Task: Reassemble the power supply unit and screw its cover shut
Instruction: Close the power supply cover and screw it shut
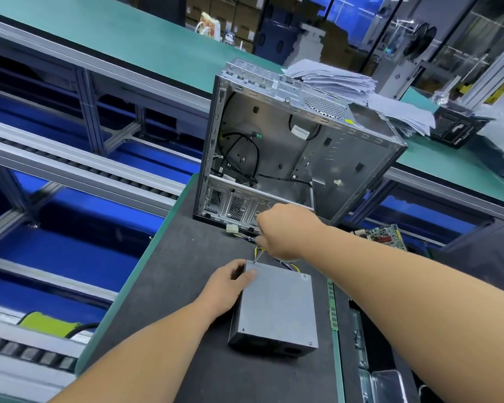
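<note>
Power supply unit (277, 303) on dark mat, left hand (230, 282) gripping its corner, right hand (282, 232) holding screwdriver (256, 257)

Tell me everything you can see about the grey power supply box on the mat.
The power supply unit is a grey metal box lying flat on the dark mat, cover on top. Coloured wires leave its far end. The left hand grips its far left corner; the right hand holds a thin tool down at that corner.
</note>
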